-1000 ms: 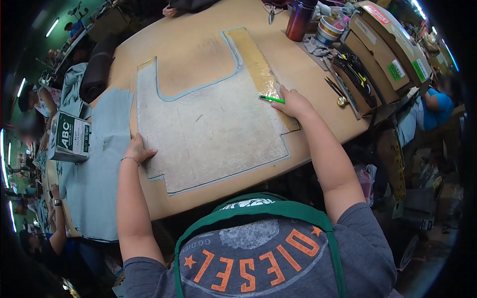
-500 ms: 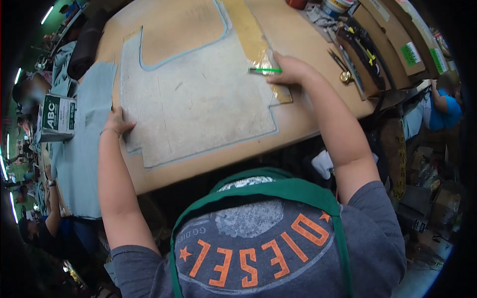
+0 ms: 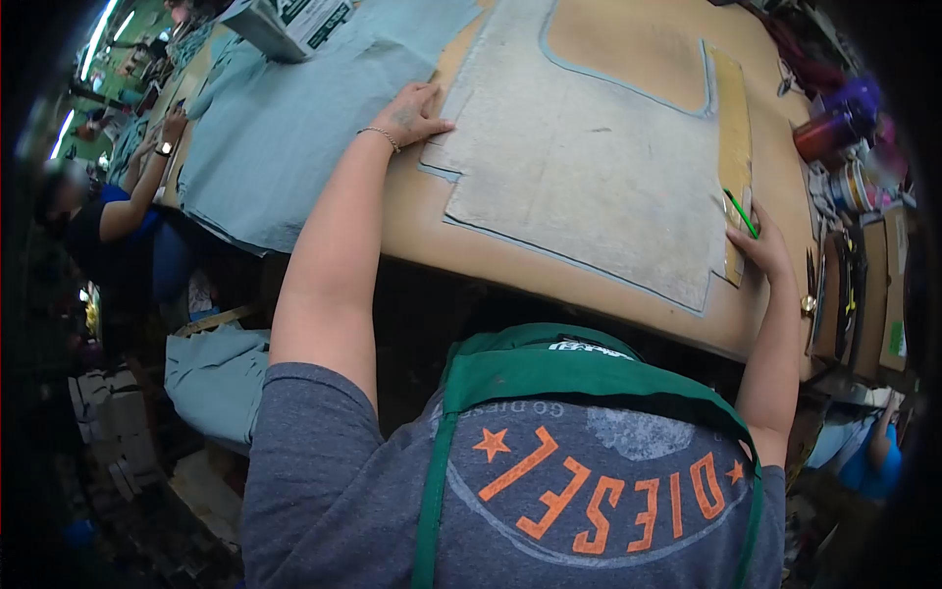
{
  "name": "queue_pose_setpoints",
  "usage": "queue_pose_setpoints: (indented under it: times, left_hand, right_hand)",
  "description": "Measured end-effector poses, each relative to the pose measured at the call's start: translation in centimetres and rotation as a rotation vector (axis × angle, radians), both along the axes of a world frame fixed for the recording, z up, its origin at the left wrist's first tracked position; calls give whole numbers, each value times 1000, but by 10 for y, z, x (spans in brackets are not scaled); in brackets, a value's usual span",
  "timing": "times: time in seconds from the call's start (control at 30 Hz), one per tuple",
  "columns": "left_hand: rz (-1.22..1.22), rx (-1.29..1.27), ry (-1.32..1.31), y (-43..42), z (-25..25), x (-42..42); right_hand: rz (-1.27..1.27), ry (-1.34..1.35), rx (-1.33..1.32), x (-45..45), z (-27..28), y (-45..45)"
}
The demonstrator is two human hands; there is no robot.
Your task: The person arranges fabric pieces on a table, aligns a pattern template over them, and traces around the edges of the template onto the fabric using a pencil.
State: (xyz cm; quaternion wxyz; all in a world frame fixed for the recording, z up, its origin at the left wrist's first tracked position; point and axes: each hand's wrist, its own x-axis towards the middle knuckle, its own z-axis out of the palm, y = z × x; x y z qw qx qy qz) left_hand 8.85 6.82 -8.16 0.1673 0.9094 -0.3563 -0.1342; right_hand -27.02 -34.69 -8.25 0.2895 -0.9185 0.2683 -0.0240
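A stiff grey-white pattern sheet (image 3: 589, 167) with a deep U-shaped cutout lies on the tan table (image 3: 628, 34), with light blue material showing along its edges. Yellow tape (image 3: 732, 128) covers its right strip. My left hand (image 3: 410, 116) rests at the sheet's left edge, fingers spread, thumb toward the sheet. At the lower right of the tape, my right hand (image 3: 765, 240) holds a green pen (image 3: 740, 213) against the sheet's edge.
Light blue fabric (image 3: 294, 128) spreads left, under a white and green box (image 3: 285, 25). A dark red tumbler (image 3: 824, 133), tubs (image 3: 854, 187) and cardboard boxes (image 3: 895, 285) stand right. A person (image 3: 118, 216) is at the far left.
The view has swung left, so the sheet and table appear further right and turned. Both my hands stay at the sheet's edges, and the pen is still in my right hand.
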Motion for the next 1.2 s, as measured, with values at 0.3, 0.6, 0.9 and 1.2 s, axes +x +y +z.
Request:
queue_pose_setpoints:
  times: [0.3, 0.6, 0.9, 1.2]
  left_hand:
    - [-319, 125, -148, -2, 12, 6]
    - [-561, 335, -36, -17, 17, 27]
    - [-597, 253, -77, -12, 2, 33]
    - [-585, 255, -70, -13, 3, 32]
  right_hand:
    - [-647, -962, 803, 41, 12, 74]
    - [-241, -633, 1150, 187, -7, 337]
    - [-307, -549, 861, 209, -13, 363]
    - [-352, -557, 694, 208, -20, 366]
